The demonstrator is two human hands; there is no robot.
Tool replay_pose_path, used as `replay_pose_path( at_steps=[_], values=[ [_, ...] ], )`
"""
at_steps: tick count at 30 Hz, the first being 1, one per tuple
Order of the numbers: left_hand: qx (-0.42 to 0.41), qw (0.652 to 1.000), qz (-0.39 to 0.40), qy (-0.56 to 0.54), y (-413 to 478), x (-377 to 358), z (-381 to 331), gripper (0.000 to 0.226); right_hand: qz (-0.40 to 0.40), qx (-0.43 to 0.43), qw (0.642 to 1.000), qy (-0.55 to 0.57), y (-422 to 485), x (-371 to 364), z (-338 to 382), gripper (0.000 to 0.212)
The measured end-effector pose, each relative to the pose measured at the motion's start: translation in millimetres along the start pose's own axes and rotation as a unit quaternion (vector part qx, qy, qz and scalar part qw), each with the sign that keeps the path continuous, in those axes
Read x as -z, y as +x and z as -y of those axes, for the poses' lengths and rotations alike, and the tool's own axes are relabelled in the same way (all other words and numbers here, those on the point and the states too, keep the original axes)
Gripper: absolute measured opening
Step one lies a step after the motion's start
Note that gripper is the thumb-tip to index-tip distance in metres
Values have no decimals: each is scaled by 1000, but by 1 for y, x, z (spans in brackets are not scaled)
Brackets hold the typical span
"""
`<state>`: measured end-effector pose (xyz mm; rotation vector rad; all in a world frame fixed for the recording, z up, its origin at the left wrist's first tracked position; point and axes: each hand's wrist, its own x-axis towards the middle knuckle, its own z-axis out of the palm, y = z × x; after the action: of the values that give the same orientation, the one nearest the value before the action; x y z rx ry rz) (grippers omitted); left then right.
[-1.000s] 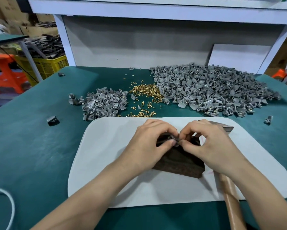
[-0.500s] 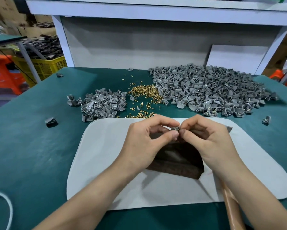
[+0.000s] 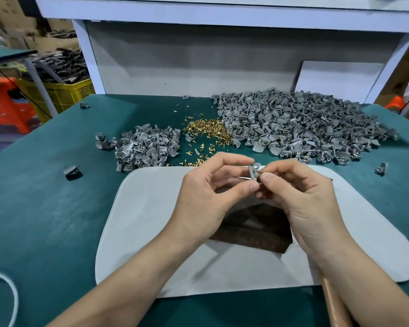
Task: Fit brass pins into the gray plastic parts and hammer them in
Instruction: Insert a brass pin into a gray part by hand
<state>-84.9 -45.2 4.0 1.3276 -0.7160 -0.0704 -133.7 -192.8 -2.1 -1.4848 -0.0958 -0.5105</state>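
A slip is the risk here: the brass pin point(image 3: 260, 172) is tiny and is being worked in mid-air, so if it is going in crooked or the pinch is loosening, it is likely dropping onto the mat or jamming skewed in its hole before any hammering. The left hand point(image 3: 210, 197) is pinching the gray plastic part point(image 3: 254, 171) between thumb and forefinger, the other fingers curling loosely. The right hand point(image 3: 302, 199) is closing thumb and forefinger on what looks like the pin, pressing it against the part's side; how deep it is sitting is too small to tell. Below the hands a dark block point(image 3: 253, 230) is lying on the white mat point(image 3: 151, 220), and the hammer handle point(image 3: 333, 303) is poking out under the right forearm. Farther back on the green counter point(image 3: 45, 208), loose brass pins point(image 3: 205, 128) are lying between a small gray heap point(image 3: 146, 149) and a large gray heap point(image 3: 305, 128).
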Motion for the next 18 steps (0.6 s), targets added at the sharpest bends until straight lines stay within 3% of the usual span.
replay_pose_path(
  at_steps=[4, 18],
  values=[
    [7, 1000, -9, -12, 0, -2, 0, 26, 2, -11, 999, 36, 0, -1, 2, 10],
    [8, 1000, 9, -18, -1, -1, 3, 26, 4, -15, 1000, -4, 2, 3, 0, 3]
  ],
)
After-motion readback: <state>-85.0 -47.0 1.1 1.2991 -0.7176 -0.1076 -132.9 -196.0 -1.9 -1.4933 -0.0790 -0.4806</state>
